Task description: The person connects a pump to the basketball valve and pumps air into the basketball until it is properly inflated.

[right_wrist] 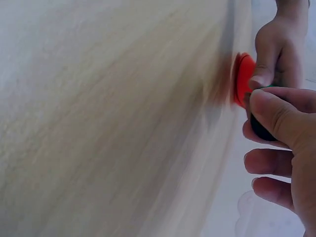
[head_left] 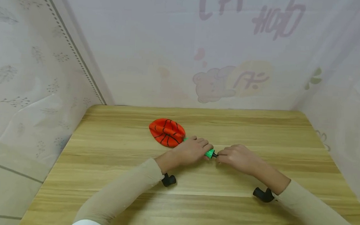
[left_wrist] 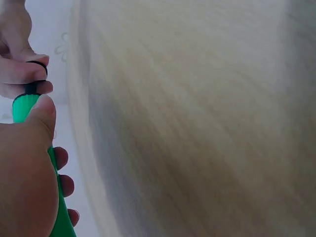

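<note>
A crumpled, deflated red ball with black lines (head_left: pixel 167 128) lies toward the back of the table, left of the hands. From its right side runs a green hand pump (head_left: pixel 209 153). My left hand (head_left: pixel 193 150) grips the pump's green barrel; in the left wrist view the thumb lies along it and the fingers wrap underneath. My right hand (head_left: pixel 237 158) pinches the black pump handle (right_wrist: pixel 261 129) between thumb and index finger, its other fingers loosely bent. Only a short black rod (head_left: pixel 215 155) shows between barrel and hand. Where the pump meets the ball is partly hidden by my left hand.
Both hands are over a wood-grain table (head_left: pixel 193 208) with rounded back corners. Pale printed cloth (head_left: pixel 146 49) hangs behind it and along both sides. A black wrist camera mount (head_left: pixel 169 180) sticks out under the left forearm, another mount (head_left: pixel 263 195) under the right.
</note>
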{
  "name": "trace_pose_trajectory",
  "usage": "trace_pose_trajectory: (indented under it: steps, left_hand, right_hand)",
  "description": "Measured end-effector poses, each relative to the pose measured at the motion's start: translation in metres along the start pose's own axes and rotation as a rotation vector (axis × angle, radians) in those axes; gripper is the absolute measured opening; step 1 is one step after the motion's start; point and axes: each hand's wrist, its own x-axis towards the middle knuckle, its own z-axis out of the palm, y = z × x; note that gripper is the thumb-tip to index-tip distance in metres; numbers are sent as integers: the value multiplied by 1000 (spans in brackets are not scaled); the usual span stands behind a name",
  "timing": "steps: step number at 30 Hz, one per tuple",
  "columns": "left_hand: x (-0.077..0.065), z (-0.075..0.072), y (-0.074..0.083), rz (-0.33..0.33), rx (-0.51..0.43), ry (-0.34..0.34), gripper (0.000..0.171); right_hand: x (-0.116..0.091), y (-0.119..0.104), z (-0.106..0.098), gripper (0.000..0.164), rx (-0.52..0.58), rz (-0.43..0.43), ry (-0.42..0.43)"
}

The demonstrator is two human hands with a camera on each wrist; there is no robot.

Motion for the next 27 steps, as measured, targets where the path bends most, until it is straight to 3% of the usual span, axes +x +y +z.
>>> trace_pose_trajectory:
  steps: [4,7,13,18,22,27]
  left_hand:
    - [-1,-1,-4,5,-30,27,40]
    - [-2,-2,-7,2,-38,31,37]
    - [-3,-2,-10,9,-38,30,38]
    - [-4,-2,-12,20,-34,36,37]
    - [-4,-3,-11,13,-40,16,38]
    - [-2,-4,-9,-3,-35,8,39]
  right_hand:
    - [-9,1,4,14,-16,-1,41]
    - [-22,-1,2,7,-41,-11,73]
    - [-54,-12,-8,53,-84,0,108]
    - [-75,-19,-12,52,-99,10,147]
    - [-78,-19,-14,50,-93,5,163]
    - [-63,-14,-15,53,-84,2,118]
